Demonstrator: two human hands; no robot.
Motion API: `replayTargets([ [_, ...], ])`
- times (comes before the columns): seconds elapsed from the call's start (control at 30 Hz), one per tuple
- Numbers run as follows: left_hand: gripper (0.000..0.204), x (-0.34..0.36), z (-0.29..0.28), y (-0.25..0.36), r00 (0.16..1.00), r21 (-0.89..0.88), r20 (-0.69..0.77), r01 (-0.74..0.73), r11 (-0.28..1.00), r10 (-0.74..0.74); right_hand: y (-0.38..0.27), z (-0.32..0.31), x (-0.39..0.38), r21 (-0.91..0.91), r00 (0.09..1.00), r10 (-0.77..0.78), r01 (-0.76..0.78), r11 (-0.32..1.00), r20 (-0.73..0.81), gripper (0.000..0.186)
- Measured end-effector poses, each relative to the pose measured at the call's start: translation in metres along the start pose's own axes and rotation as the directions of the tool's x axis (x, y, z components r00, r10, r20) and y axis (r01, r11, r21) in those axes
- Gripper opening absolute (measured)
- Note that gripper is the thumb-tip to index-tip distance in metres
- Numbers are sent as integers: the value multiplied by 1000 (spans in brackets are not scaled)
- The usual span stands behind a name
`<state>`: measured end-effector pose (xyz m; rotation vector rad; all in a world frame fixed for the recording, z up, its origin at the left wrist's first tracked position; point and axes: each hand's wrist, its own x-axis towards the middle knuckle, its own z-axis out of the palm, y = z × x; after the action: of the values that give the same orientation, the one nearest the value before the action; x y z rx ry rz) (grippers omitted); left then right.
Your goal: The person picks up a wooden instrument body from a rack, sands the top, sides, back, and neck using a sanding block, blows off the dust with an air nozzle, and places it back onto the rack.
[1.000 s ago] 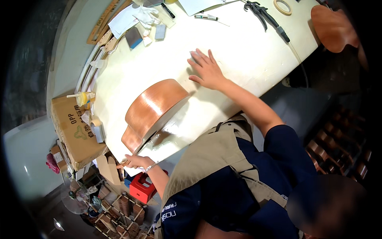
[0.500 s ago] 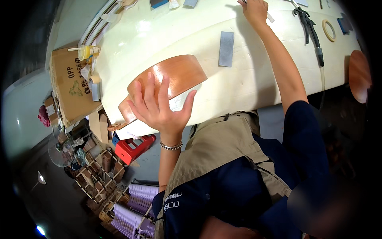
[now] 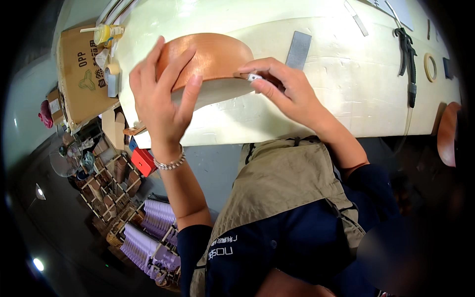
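A curved brown wooden panel (image 3: 217, 54) with a glossy face stands on its edge on the pale covered table (image 3: 222, 121). My left hand (image 3: 161, 96) lies over its left end, fingers spread and the thumb apart by the lower edge; that end is partly hidden. At the panel's right end, my right hand (image 3: 292, 91) pinches a small white pen-like tool (image 3: 254, 77) between thumb and fingers. Its brown tip points left, at the panel's lower corner. Whether the tip touches the wood, I cannot tell.
A grey flat block (image 3: 299, 49) lies beyond my right hand. Farther right are a black air gun (image 3: 406, 59) with a hose and a tape roll (image 3: 430, 67). A cardboard box (image 3: 81, 74) and a yellow-capped cup (image 3: 104, 34) stand left; a red box (image 3: 143, 162) sits below the table edge.
My right hand has come from the far side of the table to the panel's right end, holding the small tool. My left hand has shifted left along the panel. The view has shifted too.
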<state>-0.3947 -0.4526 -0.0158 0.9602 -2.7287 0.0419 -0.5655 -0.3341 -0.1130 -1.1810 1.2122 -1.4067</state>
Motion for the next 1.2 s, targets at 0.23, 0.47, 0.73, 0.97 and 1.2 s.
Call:
replayTargets([
  [0.23, 34, 8, 17, -23, 996, -301, 16, 91, 949, -91, -5, 17, 23, -239, 972, -224, 202, 950, -69, 23],
  [0.47, 29, 9, 17, -21, 996, -260, -15, 77, 963, -84, -3, 18, 29, -396, 935, -352, 307, 865, -43, 25],
  [0.73, 27, 6, 19, -19, 997, -237, -62, 33, 971, -50, -4, 21, 29, -363, 933, -352, 305, 880, -69, 25],
  [0.97, 27, 8, 17, -19, 997, -245, -69, 27, 969, -45, -8, 23, 33, -360, 932, -358, 316, 878, -52, 26],
  [1.2, 27, 4, 18, -16, 995, -240, -81, 36, 970, -57, -9, 22, 32, -364, 926, -376, 339, 867, -34, 25],
])
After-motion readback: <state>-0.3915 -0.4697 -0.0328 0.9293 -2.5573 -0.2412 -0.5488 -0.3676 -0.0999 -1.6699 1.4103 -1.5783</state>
